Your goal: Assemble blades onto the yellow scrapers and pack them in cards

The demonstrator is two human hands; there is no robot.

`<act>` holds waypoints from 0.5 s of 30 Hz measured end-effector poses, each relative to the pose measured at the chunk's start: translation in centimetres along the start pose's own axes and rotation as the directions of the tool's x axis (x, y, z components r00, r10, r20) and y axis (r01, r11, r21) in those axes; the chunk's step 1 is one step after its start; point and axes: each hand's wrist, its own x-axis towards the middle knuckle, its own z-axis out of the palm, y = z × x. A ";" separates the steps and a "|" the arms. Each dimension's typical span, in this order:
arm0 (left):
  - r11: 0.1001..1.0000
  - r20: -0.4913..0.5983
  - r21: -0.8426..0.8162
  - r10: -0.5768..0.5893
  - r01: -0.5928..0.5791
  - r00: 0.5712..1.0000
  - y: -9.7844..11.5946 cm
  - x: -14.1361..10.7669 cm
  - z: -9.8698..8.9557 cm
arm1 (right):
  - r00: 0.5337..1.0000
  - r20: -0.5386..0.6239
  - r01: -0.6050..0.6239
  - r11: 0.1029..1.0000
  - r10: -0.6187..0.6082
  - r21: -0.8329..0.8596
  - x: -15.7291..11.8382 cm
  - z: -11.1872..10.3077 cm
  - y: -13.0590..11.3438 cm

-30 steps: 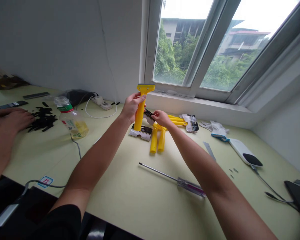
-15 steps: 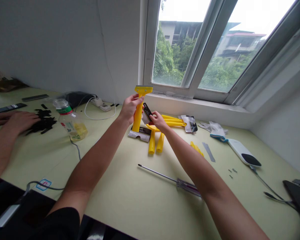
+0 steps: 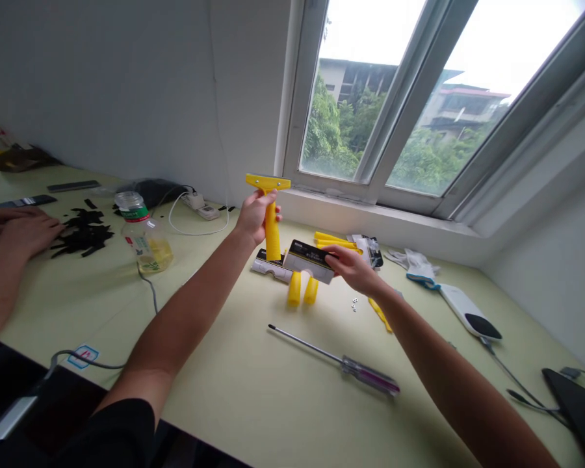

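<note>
Your left hand (image 3: 257,216) wraps around an upright yellow scraper (image 3: 272,234), your right hand (image 3: 353,270) pinches a black blade packet (image 3: 308,261), and more yellow handles (image 3: 295,288) lie on the counter (image 3: 234,390).

Nothing reads clearly for you here: the black card (image 3: 308,261) in your right hand (image 3: 353,270), near twelve o'clock, shows only tiny print — and the blue-edged sticker (image 3: 82,357), at eight o'clock, only blurred red marks.

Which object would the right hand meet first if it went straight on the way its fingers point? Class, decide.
Past the black packaging card it holds, the right hand would probably meet the yellow scraper's handle, gripped in the left hand. Depth is unclear, so it might pass just in front.
</note>
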 end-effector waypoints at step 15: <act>0.989 0.073 -0.075 -0.119 0.124 0.990 -5.7 -3.3 3.6 | 0.926 -0.348 0.162 0.987 -0.146 0.018 -5.6 2.6 -0.5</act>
